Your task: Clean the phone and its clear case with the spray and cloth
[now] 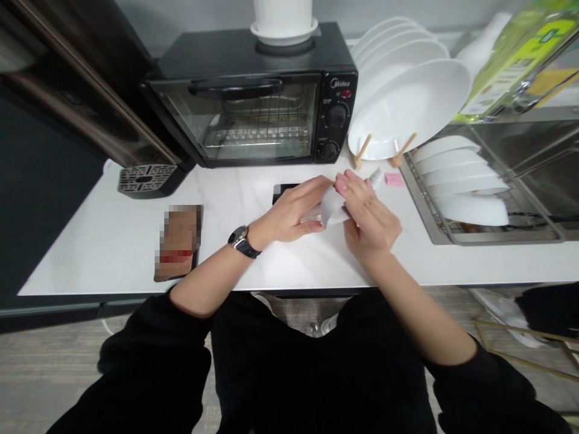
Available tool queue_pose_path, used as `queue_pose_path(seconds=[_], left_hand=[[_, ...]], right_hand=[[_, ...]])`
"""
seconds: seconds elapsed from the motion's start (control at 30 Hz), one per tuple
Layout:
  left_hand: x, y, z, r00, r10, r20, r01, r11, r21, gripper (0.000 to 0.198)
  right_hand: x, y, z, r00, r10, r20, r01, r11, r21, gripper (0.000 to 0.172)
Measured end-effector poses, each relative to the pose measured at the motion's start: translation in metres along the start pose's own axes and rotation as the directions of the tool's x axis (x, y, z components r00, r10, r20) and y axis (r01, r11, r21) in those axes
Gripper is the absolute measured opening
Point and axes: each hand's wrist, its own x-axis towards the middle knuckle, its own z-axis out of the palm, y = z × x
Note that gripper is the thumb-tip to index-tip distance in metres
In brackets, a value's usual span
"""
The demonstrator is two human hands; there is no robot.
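A crumpled white tissue (333, 208) is between my two hands, above the white counter. My right hand (368, 217) is closed on it, fingers bent over its top and right side. My left hand (294, 211), with a dark-strapped watch on the wrist, meets the tissue's left edge. Its fingers and thumb close around something small and clear at the tissue's edge, mostly hidden. A flat black object (283, 191) lies partly covered behind my left hand. A white pointed tip (376, 177) shows just behind my right fingers; the rest of it is hidden.
A black toaster oven (253, 120) stands behind, with a white pot (284, 18) on top. White plates (407, 108) stand in a wooden rack. A dish basket (452, 241) with bowls is right. A phone-like slab (178, 241), partly blurred, lies left. A pink note (394, 179) is near the rack.
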Motion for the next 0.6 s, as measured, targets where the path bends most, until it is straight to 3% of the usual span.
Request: queue_pose_path(seconds=[0.13,0.27,0.5,0.6], left_hand=[[-0.002,-0.005,0.002,1.000,0.005,0.017,-0.006,1.000,0.014,0.094],[-0.002,-0.003,0.001,0.998,-0.038,0.042,0.037,0.999,0.024,0.097],[0.007,0.012,-0.004,0.963,-0.242,0.119,0.252,0.965,-0.076,0.066],[0.008,0.014,-0.006,0.963,-0.242,0.115,0.253,0.963,-0.096,0.065]], right_hand=[[0.002,0.004,-0.001,1.000,-0.013,0.000,0.013,1.000,0.001,0.060],[0.000,-0.008,0.001,1.000,0.026,0.005,-0.026,1.000,0.017,0.063],[-0.006,-0.035,0.003,0.994,-0.049,0.102,0.044,0.998,0.046,0.065],[-0.005,-0.035,0.002,0.989,-0.069,0.128,0.065,0.997,0.040,0.065]])
